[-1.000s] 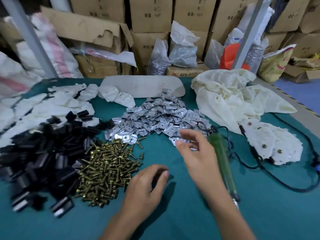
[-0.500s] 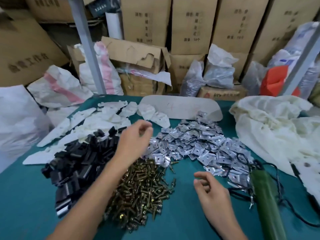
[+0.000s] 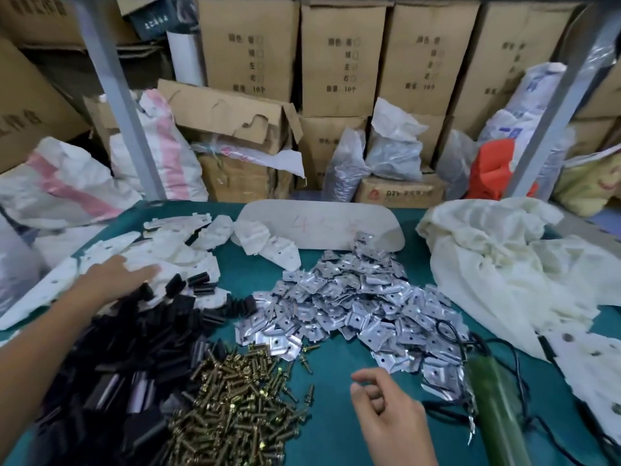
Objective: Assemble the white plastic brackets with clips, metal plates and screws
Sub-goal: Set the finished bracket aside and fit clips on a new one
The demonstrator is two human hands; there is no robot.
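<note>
On the green table lie a heap of white plastic brackets [image 3: 174, 253] at the far left, a pile of black clips [image 3: 134, 334] in front of it, brass screws [image 3: 242, 398] at the near middle and silver metal plates [image 3: 356, 304] in the centre. My left hand [image 3: 114, 277] reaches over the clips, fingers stretched flat onto the white brackets. My right hand [image 3: 389, 408] hovers low over the bare table right of the screws, fingers loosely curled, holding nothing that I can see.
A green-handled electric screwdriver [image 3: 497, 408] with a black cable lies at the near right. A cream cloth bag [image 3: 504, 264] and assembled white brackets [image 3: 591, 368] fill the right side. A white oval board [image 3: 319, 223] lies at the back. Cardboard boxes [image 3: 342, 58] and sacks stand behind.
My left hand has moved from above the screws and plates leftward onto the white brackets. My right hand stays near the table front. The camera has tilted up and shifted.
</note>
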